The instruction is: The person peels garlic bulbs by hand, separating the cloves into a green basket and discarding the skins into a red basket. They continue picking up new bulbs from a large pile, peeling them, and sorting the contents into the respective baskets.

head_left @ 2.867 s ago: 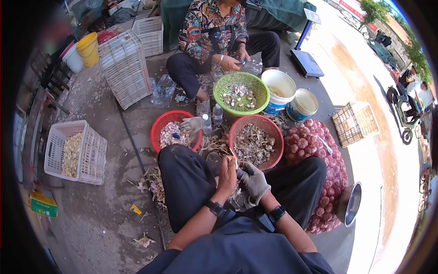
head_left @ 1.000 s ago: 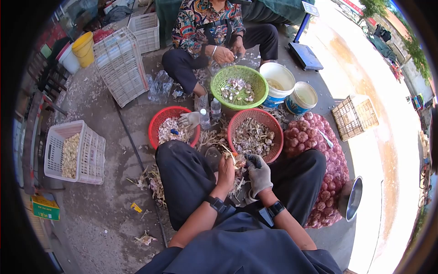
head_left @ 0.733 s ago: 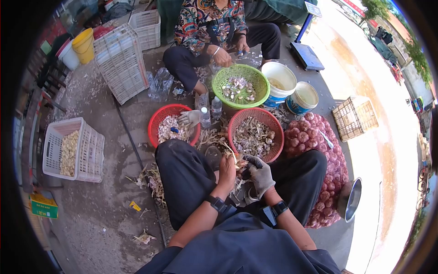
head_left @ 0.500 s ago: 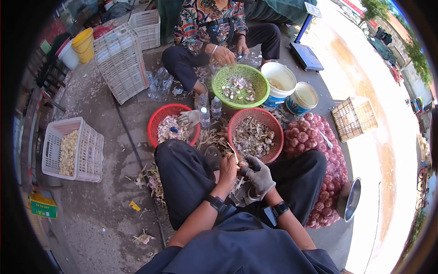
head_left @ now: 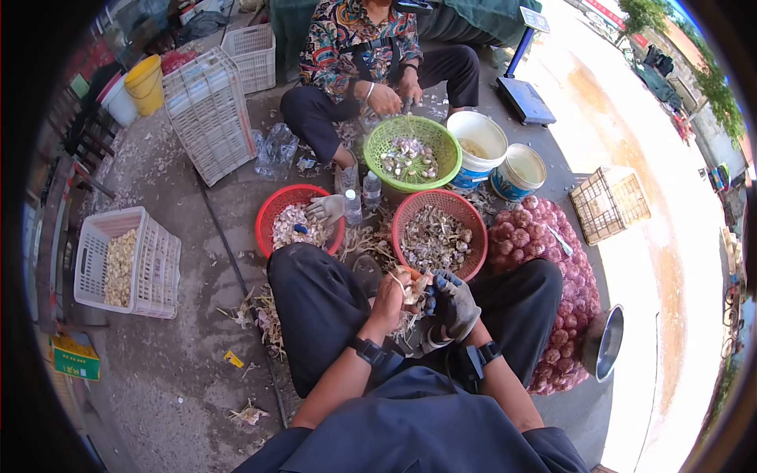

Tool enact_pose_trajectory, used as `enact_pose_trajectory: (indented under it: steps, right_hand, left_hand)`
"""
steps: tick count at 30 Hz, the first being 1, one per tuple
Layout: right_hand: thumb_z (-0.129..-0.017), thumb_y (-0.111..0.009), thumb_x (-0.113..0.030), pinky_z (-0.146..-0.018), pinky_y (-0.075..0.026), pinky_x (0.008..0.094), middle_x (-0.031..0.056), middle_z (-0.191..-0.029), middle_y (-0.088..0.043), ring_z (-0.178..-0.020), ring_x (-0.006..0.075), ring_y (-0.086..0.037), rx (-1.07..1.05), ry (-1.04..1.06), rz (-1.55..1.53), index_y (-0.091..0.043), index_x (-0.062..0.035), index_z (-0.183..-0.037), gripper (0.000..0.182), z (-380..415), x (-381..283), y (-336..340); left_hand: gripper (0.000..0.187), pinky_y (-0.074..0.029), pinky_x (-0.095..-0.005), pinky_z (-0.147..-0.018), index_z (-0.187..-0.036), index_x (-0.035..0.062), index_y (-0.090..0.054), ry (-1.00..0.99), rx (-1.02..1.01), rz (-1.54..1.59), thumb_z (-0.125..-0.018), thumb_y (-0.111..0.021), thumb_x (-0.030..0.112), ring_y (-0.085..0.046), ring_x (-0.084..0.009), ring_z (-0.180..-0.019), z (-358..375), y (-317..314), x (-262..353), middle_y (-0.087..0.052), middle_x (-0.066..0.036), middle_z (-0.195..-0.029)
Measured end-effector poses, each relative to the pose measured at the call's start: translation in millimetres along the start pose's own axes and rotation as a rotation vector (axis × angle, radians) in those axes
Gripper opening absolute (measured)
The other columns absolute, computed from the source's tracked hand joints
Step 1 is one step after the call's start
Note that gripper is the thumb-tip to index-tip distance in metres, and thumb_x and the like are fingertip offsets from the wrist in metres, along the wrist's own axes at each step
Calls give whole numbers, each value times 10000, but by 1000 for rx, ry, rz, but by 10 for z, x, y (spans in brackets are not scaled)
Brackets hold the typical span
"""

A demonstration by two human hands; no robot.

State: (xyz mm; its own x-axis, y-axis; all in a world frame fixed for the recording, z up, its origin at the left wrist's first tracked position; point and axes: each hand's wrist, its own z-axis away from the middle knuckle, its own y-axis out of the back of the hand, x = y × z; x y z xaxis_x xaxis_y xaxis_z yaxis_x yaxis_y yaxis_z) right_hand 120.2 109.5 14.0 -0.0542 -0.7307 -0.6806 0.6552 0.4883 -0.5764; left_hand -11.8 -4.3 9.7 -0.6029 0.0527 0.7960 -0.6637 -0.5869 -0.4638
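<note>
Between my knees, my bare left hand (head_left: 386, 303) is closed around a garlic bulb (head_left: 413, 291) with pale, papery skin. My right hand (head_left: 456, 306) wears a grey glove with dark blue fingertips, and its bent fingers press on the bulb's right side. Whether those fingers also hold a small tool is hidden. Just beyond both hands stands a pink-red basket (head_left: 479, 262) of loose cloves and dry peel. A red basket (head_left: 261, 225) of cloves, with a spare grey glove (head_left: 326, 209) at its edge, stands beyond my left knee.
Opposite sits a person in a patterned shirt (head_left: 322, 47), hands over a green basket (head_left: 374, 150). A net sack of garlic (head_left: 574, 296) and a metal bowl (head_left: 605, 347) lie right. White buckets (head_left: 493, 142), water bottles (head_left: 352, 209), a platform scale (head_left: 526, 101) and crates (head_left: 158, 268) stand around.
My right hand has turned, its fingers now further up against the bulb. The bulb shows more openly between my hands. The other person's hands have drawn slightly closer to their body.
</note>
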Motion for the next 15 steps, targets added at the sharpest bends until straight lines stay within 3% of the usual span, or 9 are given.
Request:
enact_pose_trajectory:
  steps: [6,12,15]
  right_hand:
    - [-953,-703,-284,-523,-492,287,26,-799,-634,-605,138,-578,-31,12,157,-667,-32,-1095,292,50,-77,22]
    - [-944,-705,-263,-498,-476,276,18,-783,-630,-591,123,-565,43,-34,257,-672,-38,-1077,263,84,-230,-15]
    - [-937,-698,-267,-499,-466,266,22,-742,-637,-579,135,-582,42,-50,291,-665,-44,-992,232,103,-269,-47]
  left_hand:
    - [143,-530,-240,-565,-1007,51,-659,-178,-51,-144,-959,-633,183,-608,-65,-678,33,-15,14,-659,-2,-841]
    - [112,-526,-229,-638,-999,31,-661,-122,-64,-202,-950,-632,128,-596,-49,-690,84,-29,27,-649,17,-829]
    - [122,-536,-234,-639,-1005,16,-664,-179,-79,-236,-946,-630,117,-621,-56,-711,-15,53,-114,-678,0,-853]
